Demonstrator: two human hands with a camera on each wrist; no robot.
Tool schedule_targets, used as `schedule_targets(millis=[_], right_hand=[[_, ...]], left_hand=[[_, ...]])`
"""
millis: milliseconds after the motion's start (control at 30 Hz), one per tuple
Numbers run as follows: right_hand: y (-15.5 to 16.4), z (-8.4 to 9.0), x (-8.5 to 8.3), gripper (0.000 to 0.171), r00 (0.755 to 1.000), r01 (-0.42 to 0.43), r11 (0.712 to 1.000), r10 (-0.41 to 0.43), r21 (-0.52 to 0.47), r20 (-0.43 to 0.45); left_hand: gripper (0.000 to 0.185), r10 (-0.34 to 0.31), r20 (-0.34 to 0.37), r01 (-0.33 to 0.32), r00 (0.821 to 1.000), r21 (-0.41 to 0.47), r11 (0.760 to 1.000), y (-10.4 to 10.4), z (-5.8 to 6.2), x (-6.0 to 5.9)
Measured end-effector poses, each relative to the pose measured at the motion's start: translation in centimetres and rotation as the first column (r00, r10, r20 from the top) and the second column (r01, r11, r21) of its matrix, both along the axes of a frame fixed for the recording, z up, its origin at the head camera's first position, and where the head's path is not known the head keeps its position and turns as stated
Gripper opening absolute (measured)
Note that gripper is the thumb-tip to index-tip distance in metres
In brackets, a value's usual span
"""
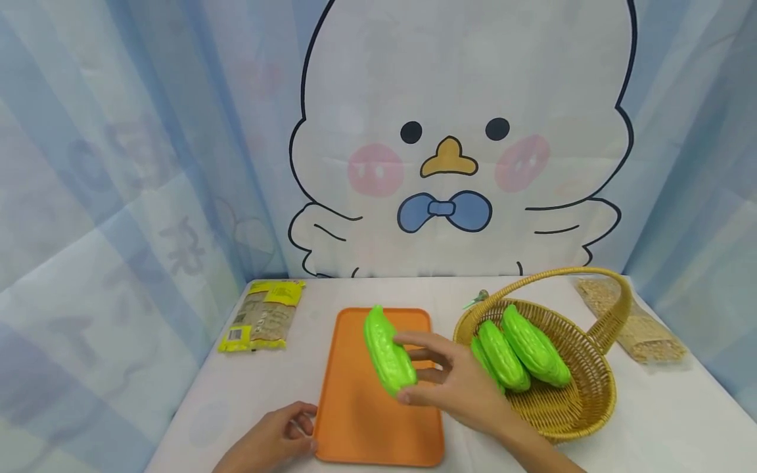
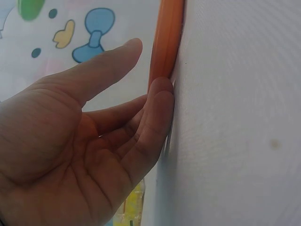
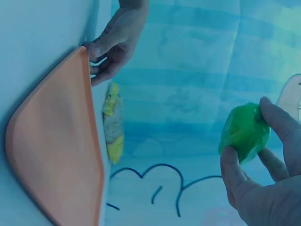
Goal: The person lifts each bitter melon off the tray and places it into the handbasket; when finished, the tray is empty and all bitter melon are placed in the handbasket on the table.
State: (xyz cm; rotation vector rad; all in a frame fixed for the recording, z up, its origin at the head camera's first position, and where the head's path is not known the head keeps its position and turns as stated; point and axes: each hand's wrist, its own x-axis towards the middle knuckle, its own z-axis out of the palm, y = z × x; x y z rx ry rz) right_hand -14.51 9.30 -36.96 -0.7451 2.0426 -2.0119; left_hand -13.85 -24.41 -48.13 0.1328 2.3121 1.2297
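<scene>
My right hand (image 1: 455,381) holds a bright green toy bitter melon (image 1: 387,351) above the orange tray (image 1: 378,427). In the right wrist view, the thumb and fingertips of that hand grip the bitter melon (image 3: 245,132) from opposite sides. Beside the tray's near left edge is my left hand (image 1: 275,437). The left wrist view has its fingertips touching the orange rim (image 2: 165,42), with the thumb apart from it. Several more green bitter melons (image 1: 535,345) lie in the woven basket (image 1: 591,381) to the right.
A yellow-labelled bag of grain (image 1: 266,315) lies at the back left of the white table (image 1: 207,394). Behind the basket is a clear packet (image 1: 639,325) of tan pieces. The basket's tall handle (image 1: 562,270) arches over it. A printed curtain (image 1: 461,79) hangs behind.
</scene>
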Motion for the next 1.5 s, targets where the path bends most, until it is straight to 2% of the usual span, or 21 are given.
schedule_targets(millis=[100,367,500,633,767,867,967,1033,1133,1267,1333,1500], right_hand=[[2.5,0.8,1.4,0.062,0.995,0.016,0.999,-0.012,0.035,-0.095],[8.9,3.1,3.7,0.067,0.984,0.045,0.994,-0.027,0.101,-0.175],[11.8,3.4,4.2,0.070,0.972,0.073,0.988,-0.039,0.139,-0.230],[14.4,2.9,4.2,0.073,0.965,0.108,0.975,-0.056,0.194,-0.258],[16.5,2.4,3.6,0.073,0.961,0.170,0.949,-0.099,0.267,-0.260],[17.7,2.1,2.5,0.071,0.963,0.192,0.938,-0.123,0.287,-0.241],[18.6,1.7,1.3,0.068,0.959,0.242,0.909,-0.171,0.339,-0.228],[18.9,1.3,0.5,0.066,0.949,0.292,0.873,-0.212,0.392,-0.235],[19.0,0.7,-0.6,0.065,0.939,0.331,0.835,-0.246,0.440,-0.240],[18.5,0.2,-1.5,0.064,0.940,0.329,0.827,-0.241,0.456,-0.240],[18.2,-0.1,-2.0,0.064,0.934,0.336,0.815,-0.227,0.471,-0.274],[17.6,-1.0,-2.9,0.065,0.935,0.319,0.827,-0.194,0.464,-0.296]], left_hand=[[0.055,0.000,-0.002,0.000,1.000,0.004,1.000,-0.1,-0.1,0.0],[0.057,-0.003,-0.009,0.003,1.000,0.000,1.000,-0.4,-0.2,0.1],[0.058,0.005,-0.007,-0.005,1.000,-0.004,1.000,-0.4,-0.1,0.1],[0.059,0.007,-0.006,-0.007,1.000,-0.001,1.000,-0.4,0.0,0.1],[0.061,0.006,0.000,-0.006,1.000,0.001,1.000,-0.4,0.0,0.0],[0.061,0.001,-0.004,-0.001,1.000,0.000,1.000,-0.5,-0.1,0.0],[0.062,-0.004,-0.009,0.004,1.000,0.004,1.000,-0.5,-0.1,0.0],[0.062,-0.009,-0.011,0.009,1.000,0.013,1.000,-0.6,-0.2,-0.1],[0.063,-0.019,-0.010,0.019,1.000,0.031,0.999,-0.7,-0.2,-0.1],[0.063,-0.027,-0.010,0.027,1.000,0.050,0.998,-0.7,-0.3,-0.1],[0.062,-0.028,-0.015,0.029,0.999,0.055,0.998,-0.6,-0.3,-0.1],[0.058,-0.041,-0.035,0.044,0.999,0.082,0.996,-0.7,-0.3,-0.1]])
